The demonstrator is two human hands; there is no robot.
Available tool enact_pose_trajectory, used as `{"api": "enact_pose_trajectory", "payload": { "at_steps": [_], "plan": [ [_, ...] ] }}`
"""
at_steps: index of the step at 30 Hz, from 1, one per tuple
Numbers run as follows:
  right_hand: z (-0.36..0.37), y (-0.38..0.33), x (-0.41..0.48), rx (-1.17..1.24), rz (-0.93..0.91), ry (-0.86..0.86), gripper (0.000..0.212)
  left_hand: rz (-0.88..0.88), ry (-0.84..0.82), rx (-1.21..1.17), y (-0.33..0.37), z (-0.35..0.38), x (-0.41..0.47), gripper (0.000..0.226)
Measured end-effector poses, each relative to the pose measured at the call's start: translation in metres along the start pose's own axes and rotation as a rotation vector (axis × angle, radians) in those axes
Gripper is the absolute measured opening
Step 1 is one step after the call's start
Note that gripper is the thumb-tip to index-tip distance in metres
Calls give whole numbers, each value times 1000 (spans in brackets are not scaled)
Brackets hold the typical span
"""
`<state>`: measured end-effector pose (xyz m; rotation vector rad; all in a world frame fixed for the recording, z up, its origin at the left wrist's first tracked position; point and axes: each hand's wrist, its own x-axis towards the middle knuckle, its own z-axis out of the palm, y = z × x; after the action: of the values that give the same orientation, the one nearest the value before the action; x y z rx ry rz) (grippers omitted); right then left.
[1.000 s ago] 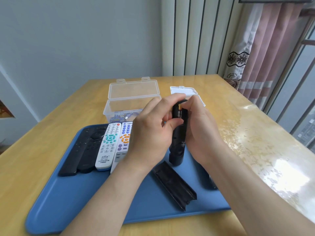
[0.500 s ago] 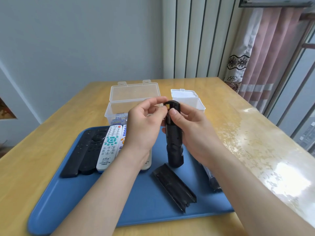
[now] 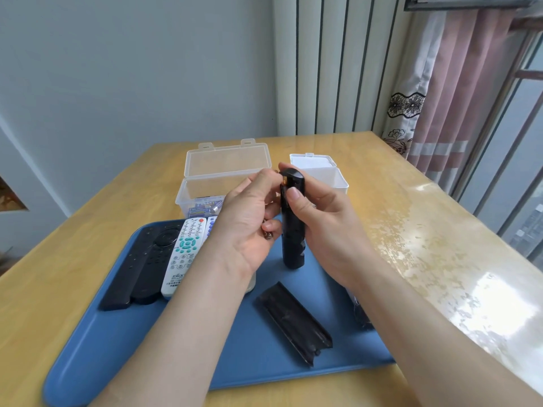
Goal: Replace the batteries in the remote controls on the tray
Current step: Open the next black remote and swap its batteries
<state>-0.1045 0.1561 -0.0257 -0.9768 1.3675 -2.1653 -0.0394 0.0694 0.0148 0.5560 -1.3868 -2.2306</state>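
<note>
My right hand [image 3: 326,224] grips a black remote [image 3: 292,245] upright above the blue tray [image 3: 132,348], with the open battery compartment facing left. My left hand [image 3: 246,224] reaches the top of that compartment with its fingertips. Its lower fingers curl round a small battery [image 3: 268,235], of which only the metal end shows. An orange-tipped battery sits in the top of the compartment. The remote's black battery cover [image 3: 293,318] lies loose on the tray in front.
Two black remotes [image 3: 147,259] and a white remote [image 3: 183,254] lie side by side on the tray's left; another is partly under my left wrist. Behind the tray stand an open clear box [image 3: 205,183] holding batteries and an open white box [image 3: 326,174]. A dark object [image 3: 361,315] lies under my right forearm.
My left hand has turned its palm towards me and moved off the compartment's middle to its top. A battery's metal end now shows in its curled fingers. The remote stands more upright.
</note>
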Motion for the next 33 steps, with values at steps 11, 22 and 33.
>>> {"api": "enact_pose_trajectory", "payload": {
  "at_steps": [11, 22, 33],
  "plan": [
    [-4, 1, 2, 90, 22, -12, 38, -42, -70, -47, -3, 0, 2, 6],
    [-7, -2, 1, 76, 13, -39, 36, -82, -49, 5, 1, 3, 4, 6],
    [-3, 0, 3, 63, 12, 19, 37, -145, -55, 208, 24, 12, 4, 20]
  ]
}}
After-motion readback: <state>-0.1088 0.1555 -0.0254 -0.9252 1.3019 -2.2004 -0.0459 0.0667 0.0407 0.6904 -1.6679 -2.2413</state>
